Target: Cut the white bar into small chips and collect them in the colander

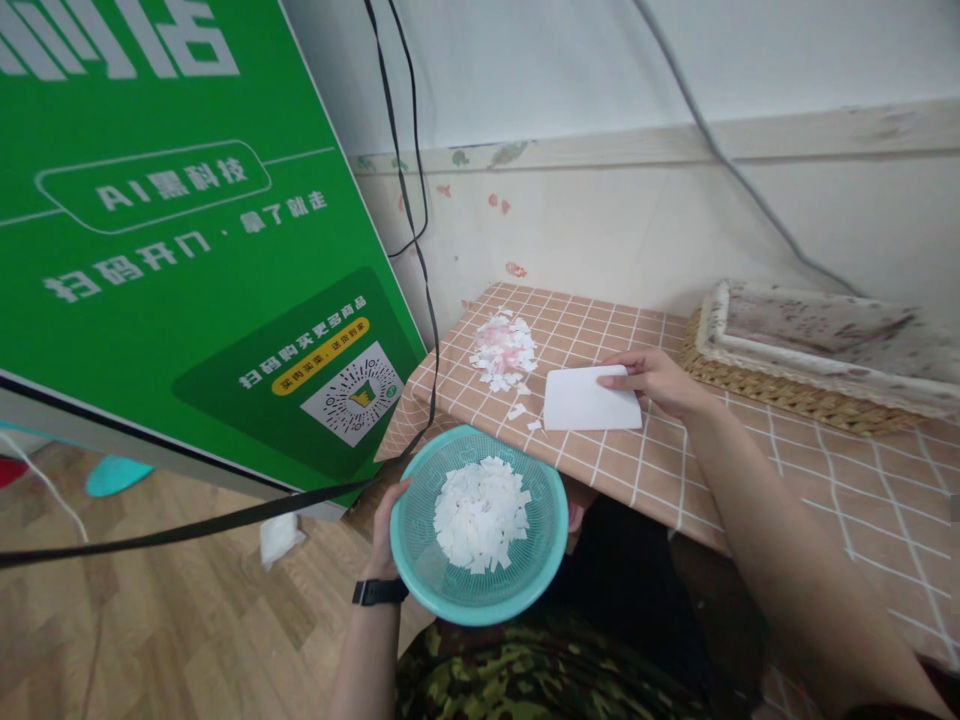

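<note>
My left hand (pixel 385 535) is closed on the left rim of a turquoise plastic colander (pixel 556 520), with most of its fingers hidden behind the rim. The colander is held just below the table's front edge, and a heap of small white paper pieces (pixel 481 515) lies in it. On the tabletop my right hand (pixel 656 380) pinches the upper right corner of a flat white rectangular card (pixel 585 400). Left of that card is a loose pile of white scraps (pixel 501 348) with a pinkish patch, and a few stray scraps (pixel 517 410) lie between pile and card.
The table's brown checked cloth (pixel 697 475) reaches the wall. A cloth-lined wicker basket (pixel 795 395) stands at the right. A large green sign panel (pixel 150 300) rises on the left, with a black strap (pixel 225 525) crossing before it. Black cables (pixel 409 120) hang near the wall.
</note>
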`<act>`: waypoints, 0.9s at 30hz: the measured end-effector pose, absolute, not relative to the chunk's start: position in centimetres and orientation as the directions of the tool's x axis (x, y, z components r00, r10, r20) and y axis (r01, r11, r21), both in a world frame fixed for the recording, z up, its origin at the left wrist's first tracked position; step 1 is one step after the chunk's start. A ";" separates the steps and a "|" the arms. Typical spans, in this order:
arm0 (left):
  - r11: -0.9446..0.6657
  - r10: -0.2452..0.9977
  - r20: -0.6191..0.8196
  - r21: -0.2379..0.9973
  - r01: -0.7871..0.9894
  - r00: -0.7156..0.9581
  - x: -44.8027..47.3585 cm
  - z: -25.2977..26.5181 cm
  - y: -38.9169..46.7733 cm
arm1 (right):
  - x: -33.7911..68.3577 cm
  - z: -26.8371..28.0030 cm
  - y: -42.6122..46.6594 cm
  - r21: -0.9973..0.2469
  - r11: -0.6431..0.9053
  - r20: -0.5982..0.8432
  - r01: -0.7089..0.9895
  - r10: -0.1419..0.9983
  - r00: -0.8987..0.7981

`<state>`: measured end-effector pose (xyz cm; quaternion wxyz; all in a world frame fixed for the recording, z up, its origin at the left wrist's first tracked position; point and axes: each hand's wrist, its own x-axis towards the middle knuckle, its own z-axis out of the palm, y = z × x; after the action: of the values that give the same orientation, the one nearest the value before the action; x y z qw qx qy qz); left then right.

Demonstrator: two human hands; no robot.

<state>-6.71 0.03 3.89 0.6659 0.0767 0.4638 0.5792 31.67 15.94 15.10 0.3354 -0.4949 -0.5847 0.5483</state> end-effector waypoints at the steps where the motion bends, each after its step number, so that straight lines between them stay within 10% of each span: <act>1: 0.310 0.845 -0.524 0.643 -0.700 -0.106 -6.7 4.0 0.0 | 31.7 15.0 16.0 -0.974 -0.079 -0.137 0.210 0.951 -0.278; 10: 0.333 0.831 -0.547 0.627 -0.704 -0.095 -6.2 4.7 0.0 | 31.8 15.0 15.6 -0.943 -0.093 -0.282 0.320 0.734 -0.618; 27: 0.420 0.695 -0.680 0.648 -0.635 -0.233 -5.2 5.3 0.2 | 32.2 13.6 16.0 -0.986 -0.144 -0.170 0.090 0.825 -0.539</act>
<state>-5.25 0.17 5.26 0.6186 0.0263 0.5722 0.5377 32.17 16.00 13.57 0.2829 -0.3876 -0.5900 0.6494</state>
